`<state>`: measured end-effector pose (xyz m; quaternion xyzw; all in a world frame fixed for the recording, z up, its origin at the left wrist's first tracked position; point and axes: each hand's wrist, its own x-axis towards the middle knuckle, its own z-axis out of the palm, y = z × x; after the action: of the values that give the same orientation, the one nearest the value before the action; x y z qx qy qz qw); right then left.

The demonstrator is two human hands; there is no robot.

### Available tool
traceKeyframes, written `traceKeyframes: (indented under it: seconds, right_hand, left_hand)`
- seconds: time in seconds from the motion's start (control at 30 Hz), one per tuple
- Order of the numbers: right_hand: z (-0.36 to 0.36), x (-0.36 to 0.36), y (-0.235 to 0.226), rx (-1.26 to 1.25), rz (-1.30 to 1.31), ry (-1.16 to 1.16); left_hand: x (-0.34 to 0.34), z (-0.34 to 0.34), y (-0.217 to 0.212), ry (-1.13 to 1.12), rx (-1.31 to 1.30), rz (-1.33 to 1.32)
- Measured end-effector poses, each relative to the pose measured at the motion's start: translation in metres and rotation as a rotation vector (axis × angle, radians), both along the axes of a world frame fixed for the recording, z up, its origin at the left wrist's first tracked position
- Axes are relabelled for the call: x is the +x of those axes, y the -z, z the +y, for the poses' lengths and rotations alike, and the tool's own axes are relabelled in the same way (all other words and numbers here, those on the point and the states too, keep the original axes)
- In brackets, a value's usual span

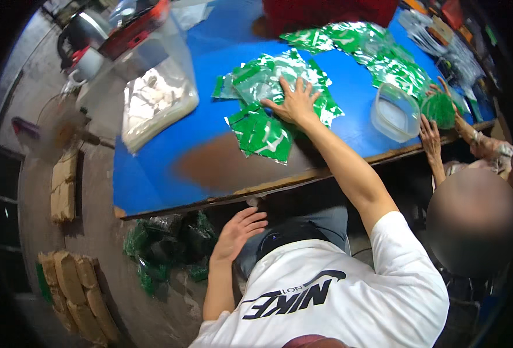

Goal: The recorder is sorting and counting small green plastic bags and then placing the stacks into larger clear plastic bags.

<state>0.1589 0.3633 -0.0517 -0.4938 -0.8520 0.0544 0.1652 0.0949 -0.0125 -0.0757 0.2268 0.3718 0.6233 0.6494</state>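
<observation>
My right hand (299, 104) lies flat with spread fingers on a loose pile of green and clear plastic packets (262, 87) on the blue table. More green packets (268, 139) overlap below its wrist, toward the near edge. Nothing is gripped in that hand. My left hand (239, 233) hangs below the table edge, above my lap, fingers loosely extended. Just past its fingertips is a small pale thing (252, 202) under the edge, too small to make out.
A clear bin (169, 64) with clear plastic bags stands left on the blue table (152, 180). At right, a co-worker's hands (433, 139) are near a clear tub (394, 113) and green packets (395, 72). Green bundles (169, 243) and brown packages (74, 284) lie on the floor.
</observation>
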Motion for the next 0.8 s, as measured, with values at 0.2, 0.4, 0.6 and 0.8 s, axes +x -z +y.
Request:
traceKeyframes:
  seconds: [0.2,0.4,0.6,0.8]
  right_hand:
    - [-0.123,0.045,-0.014,0.04,0.002,-0.581]
    - [-0.16,0.081,-0.002,-0.182,0.382,-0.817]
    - [-0.146,0.011,-0.049,-0.969,1.118,-0.326]
    - [-0.165,-0.007,-0.03,-0.068,0.836,-0.543]
  left_hand:
    - [0.016,0.007,0.009,-0.246,-0.216,0.03]
    - [0.014,0.0,0.008,-0.377,-0.299,0.024]
    - [0.016,-0.007,0.008,-0.39,-0.317,0.051]
    - [0.02,-0.019,0.012,-0.433,-0.281,-0.002]
